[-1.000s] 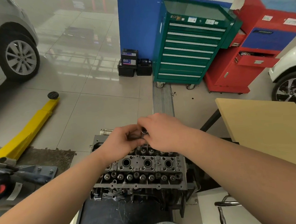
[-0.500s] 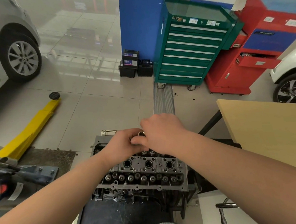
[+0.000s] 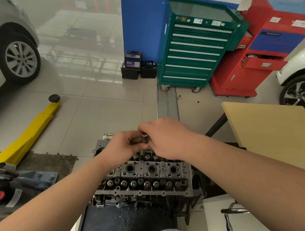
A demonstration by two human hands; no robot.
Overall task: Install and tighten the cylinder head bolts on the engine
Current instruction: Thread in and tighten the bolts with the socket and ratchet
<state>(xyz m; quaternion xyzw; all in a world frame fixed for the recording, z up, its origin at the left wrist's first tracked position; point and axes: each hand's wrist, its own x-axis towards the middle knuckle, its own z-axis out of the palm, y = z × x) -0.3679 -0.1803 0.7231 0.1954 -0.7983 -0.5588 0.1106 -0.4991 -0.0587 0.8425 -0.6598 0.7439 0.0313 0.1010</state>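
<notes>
A grey cylinder head [image 3: 145,177] sits on an engine on a stand in the lower middle, with three round wells along its centre. Both hands meet above its far edge. My left hand [image 3: 122,147] curls round the lower part of a dark metal socket tool [image 3: 144,138] that stands upright over the head. My right hand [image 3: 167,137] pinches the top of the same tool from the right. The tool's lower end and any bolt under it are hidden by my fingers.
A wooden tabletop [image 3: 272,132] juts in at the right. A yellow lift arm [image 3: 28,134] lies on the floor at left. Behind stand a green tool cabinet [image 3: 195,47], a red cabinet [image 3: 263,57] and batteries [image 3: 133,64]. Car wheels [image 3: 20,59] flank both sides.
Both hands have stayed together on the tool above the far edge of the head, with only small shifts of the fingers.
</notes>
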